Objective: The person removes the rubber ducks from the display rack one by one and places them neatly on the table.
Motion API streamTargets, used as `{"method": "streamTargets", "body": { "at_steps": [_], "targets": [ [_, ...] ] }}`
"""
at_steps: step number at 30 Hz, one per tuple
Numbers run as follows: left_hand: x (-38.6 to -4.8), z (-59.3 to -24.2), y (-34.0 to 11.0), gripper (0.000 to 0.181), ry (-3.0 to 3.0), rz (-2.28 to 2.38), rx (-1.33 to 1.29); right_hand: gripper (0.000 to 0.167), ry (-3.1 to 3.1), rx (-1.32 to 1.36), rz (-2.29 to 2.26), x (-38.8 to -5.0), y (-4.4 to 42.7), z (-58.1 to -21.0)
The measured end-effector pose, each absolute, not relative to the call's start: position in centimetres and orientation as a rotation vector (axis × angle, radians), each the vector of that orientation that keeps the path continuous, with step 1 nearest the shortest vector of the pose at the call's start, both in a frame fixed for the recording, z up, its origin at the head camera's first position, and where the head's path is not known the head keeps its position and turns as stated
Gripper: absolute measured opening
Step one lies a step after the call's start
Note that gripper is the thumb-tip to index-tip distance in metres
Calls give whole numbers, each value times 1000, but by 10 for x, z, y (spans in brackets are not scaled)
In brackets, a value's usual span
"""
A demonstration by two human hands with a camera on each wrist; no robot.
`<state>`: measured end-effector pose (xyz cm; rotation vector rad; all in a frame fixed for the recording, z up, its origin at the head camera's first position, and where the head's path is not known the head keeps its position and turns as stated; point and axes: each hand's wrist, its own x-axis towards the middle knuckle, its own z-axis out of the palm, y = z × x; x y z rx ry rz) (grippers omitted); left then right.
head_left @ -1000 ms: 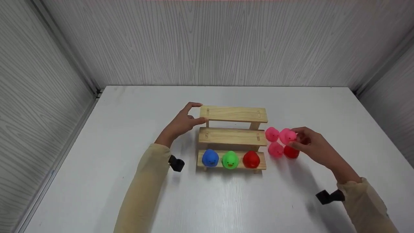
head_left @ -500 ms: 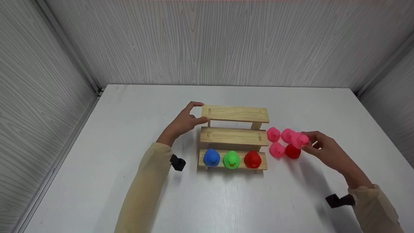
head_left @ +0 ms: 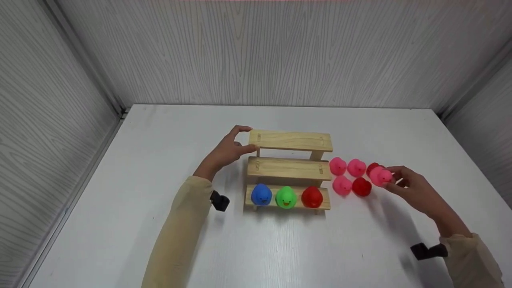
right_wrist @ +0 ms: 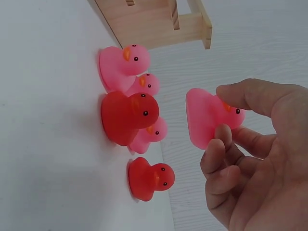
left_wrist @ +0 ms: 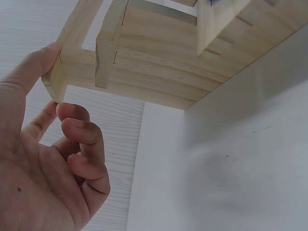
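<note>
A three-tier wooden stand (head_left: 290,168) stands mid-table in the head view. My left hand (head_left: 226,153) pinches the left end of its top board between thumb and finger; the left wrist view shows the other fingers curled below the board (left_wrist: 57,82). Up off the table, my right hand (head_left: 416,191) holds a pink rubber duck (right_wrist: 204,118) by its head with thumb and fingertips. Under and left of it sit pink ducks (head_left: 338,166) and red ducks (head_left: 362,187), one red duck (head_left: 373,167) partly hidden by the held duck.
On the stand's lowest step a blue duck (head_left: 261,195), a green duck (head_left: 286,197) and a red duck (head_left: 312,197) sit in a row. The white table (head_left: 256,248) is bounded by grey wood-grain panels (head_left: 256,52) at the back and sides.
My right hand has moved right and slightly nearer with the pink duck, away from the stand. A red duck behind it has come into view. The left hand keeps its hold on the stand.
</note>
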<state>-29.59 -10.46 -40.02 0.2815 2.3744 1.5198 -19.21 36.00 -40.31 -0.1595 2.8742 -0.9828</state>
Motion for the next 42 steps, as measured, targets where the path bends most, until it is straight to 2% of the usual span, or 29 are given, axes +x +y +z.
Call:
{"method": "streamTargets", "body": {
  "at_steps": [4, 27, 42],
  "targets": [
    [-295, -400, -103, 67, 2370, 1523, 276, 49, 2872, -137, -1000, -190, 366, -406],
    [-297, -403, -105, 67, 2365, 1534, 281, 62, 2772, 2, -941, -193, 387, -427],
    [-296, -400, -106, 68, 2379, 1509, 277, 62, 2723, 16, -896, -198, 389, -442]
  ]
}}
